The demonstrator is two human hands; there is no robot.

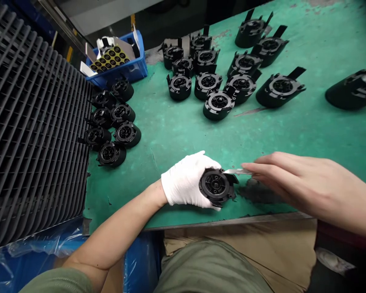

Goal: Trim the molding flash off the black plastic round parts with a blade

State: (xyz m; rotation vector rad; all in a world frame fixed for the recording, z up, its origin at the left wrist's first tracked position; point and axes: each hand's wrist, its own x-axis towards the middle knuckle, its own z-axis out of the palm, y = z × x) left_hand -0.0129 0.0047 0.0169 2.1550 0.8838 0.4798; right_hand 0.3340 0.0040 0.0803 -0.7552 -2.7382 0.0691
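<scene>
Near the edge of the green table (177, 140), the gloved left hand (189, 181) wraps around a round black part (216, 185) — fingers curled about its left side. From the right, the bare right hand (280, 175) pinches a thin blade-like tool (238, 171), its tip at the part's far rim — more black housings (218, 105) stand farther off.

Green worktable (171, 130); dark slatted rack (36, 118)

A workshop (rows of black parts (218, 104), green bench (177, 130)).
</scene>
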